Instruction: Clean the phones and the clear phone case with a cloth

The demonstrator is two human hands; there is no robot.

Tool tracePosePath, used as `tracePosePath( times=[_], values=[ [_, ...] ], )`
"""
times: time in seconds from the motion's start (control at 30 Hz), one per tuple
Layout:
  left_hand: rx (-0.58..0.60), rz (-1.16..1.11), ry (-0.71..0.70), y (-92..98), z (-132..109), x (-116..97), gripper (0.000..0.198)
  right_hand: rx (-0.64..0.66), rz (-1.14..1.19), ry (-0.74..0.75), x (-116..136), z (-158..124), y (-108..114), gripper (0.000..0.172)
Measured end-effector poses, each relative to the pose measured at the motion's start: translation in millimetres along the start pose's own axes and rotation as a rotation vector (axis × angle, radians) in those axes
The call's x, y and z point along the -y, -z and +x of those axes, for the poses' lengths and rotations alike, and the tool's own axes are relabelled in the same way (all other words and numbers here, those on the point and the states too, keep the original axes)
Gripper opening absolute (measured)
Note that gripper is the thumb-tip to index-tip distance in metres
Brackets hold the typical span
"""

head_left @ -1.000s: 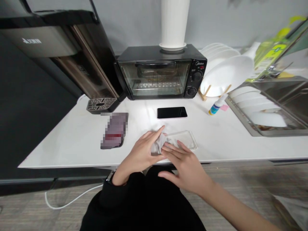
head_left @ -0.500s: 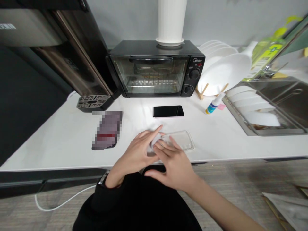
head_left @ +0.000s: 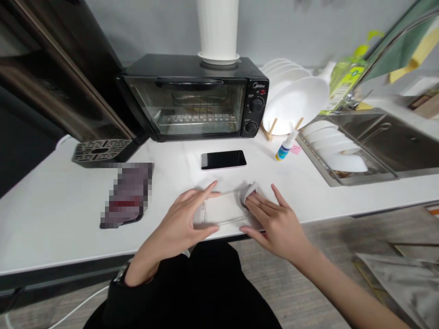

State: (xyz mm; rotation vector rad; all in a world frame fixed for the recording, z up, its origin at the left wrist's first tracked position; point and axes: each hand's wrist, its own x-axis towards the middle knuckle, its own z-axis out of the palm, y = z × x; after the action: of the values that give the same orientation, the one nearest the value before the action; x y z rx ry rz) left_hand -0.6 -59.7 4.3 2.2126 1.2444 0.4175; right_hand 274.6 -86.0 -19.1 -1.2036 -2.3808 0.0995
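A clear phone case [head_left: 224, 208] lies flat on the white counter near its front edge. My left hand [head_left: 181, 219] grips the left end of the case, thumb on the near side and fingers on the far side. Under the fingers of my right hand [head_left: 279, 219] is a small grey cloth [head_left: 249, 192], bunched at the right end of the case. The right thumb stretches out along the near edge. Just beyond the case rests a black-screened phone [head_left: 223, 160].
A toaster oven [head_left: 195, 100] stands at the back with a white pot [head_left: 218, 32] on top. White plates [head_left: 295, 103], a small spray bottle [head_left: 286, 146] and a sink [head_left: 404, 151] are to the right. A blurred-out purple item [head_left: 130, 187] lies left, below a dispenser's drip tray [head_left: 101, 151].
My right hand has moved with the cloth from the left end of the case to its right end. The view has shifted, so the counter items appear further left.
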Motion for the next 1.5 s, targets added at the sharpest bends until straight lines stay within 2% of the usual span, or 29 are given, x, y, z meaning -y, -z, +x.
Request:
tracePosePath(
  times=[0.07, 0.17, 0.27, 0.33, 0.43, 0.53, 0.6, 0.7, 0.8, 0.87, 0.93, 1.0, 1.13, 1.23, 1.3, 1.37, 1.43, 1.5],
  values=[
    [-0.009, -0.012, 0.002, -0.4, -0.1, 0.8, 0.095, -0.038, 0.04, 0.012, 23.4, 18.1, -19.5, 0.065],
    [-0.029, -0.03, 0.038, 0.3, -2.1, 3.1, 0.089, -0.048, 0.177, 0.081, 60.6, 42.6, -43.9, 0.071],
    [-0.036, -0.03, 0.039, 2.7, -3.9, 3.7, 0.087, -0.029, 0.255, 0.104, 72.6, 46.4, -46.6, 0.068],
    [-0.021, -0.012, 0.021, 4.1, -3.9, 2.1, 0.09, 0.01, 0.292, 0.107, 62.1, 34.6, -36.3, 0.057],
    [0.009, -0.004, 0.012, 4.3, -2.8, -1.3, 0.093, 0.062, 0.279, 0.11, 28.6, 7.8, -12.2, 0.044],
    [0.012, -0.017, 0.021, 3.3, -1.8, -3.6, 0.095, 0.045, 0.145, 0.096, -8.0, -8.5, 7.3, 0.037],
    [0.005, -0.022, 0.014, 2.9, -1.1, -4.4, 0.096, 0.021, 0.048, 0.08, -21.5, -6.9, 9.6, 0.035],
    [0.006, -0.029, -0.002, 2.8, 0.3, -4.3, 0.097, 0.002, -0.001, 0.079, -10.4, 11.5, -6.6, 0.047],
    [-0.008, -0.04, 0.013, 2.4, 0.3, -3.0, 0.095, 0.012, 0.124, 0.139, 29.3, 34.0, -31.8, 0.06],
    [-0.029, -0.046, 0.028, 2.4, -0.9, -2.1, 0.092, 0.007, 0.202, 0.169, 52.3, 42.1, -41.3, 0.062],
    [-0.036, -0.047, 0.024, 2.8, -2.3, -1.8, 0.091, 0.02, 0.249, 0.179, 59.0, 40.4, -39.3, 0.059],
    [-0.023, -0.036, 0.006, 3.4, -3.3, -2.0, 0.092, 0.064, 0.272, 0.176, 47.0, 28.4, -26.8, 0.052],
    [-0.011, -0.021, 0.003, 2.8, -2.9, -3.0, 0.094, 0.08, 0.161, 0.114, -4.0, -5.6, 6.5, 0.041],
    [-0.018, -0.019, 0.0, 1.2, -1.1, -4.1, 0.097, 0.065, 0.046, 0.041, -22.9, -10.0, 12.6, 0.04],
    [-0.016, -0.021, -0.009, 0.8, 0.0, -4.1, 0.099, 0.04, 0.026, 0.017, -13.4, 1.8, 1.7, 0.052],
    [-0.014, -0.027, -0.006, 1.0, 0.1, -2.8, 0.099, 0.013, 0.067, 0.027, 10.8, 19.2, -16.5, 0.065],
    [-0.018, -0.03, 0.02, 1.6, -1.2, -0.4, 0.097, 0.005, 0.153, 0.064, 38.8, 34.4, -33.5, 0.072],
    [-0.027, -0.04, 0.052, 2.5, -3.4, 1.9, 0.096, 0.016, 0.24, 0.096, 58.2, 40.8, -41.5, 0.072]
  ],
)
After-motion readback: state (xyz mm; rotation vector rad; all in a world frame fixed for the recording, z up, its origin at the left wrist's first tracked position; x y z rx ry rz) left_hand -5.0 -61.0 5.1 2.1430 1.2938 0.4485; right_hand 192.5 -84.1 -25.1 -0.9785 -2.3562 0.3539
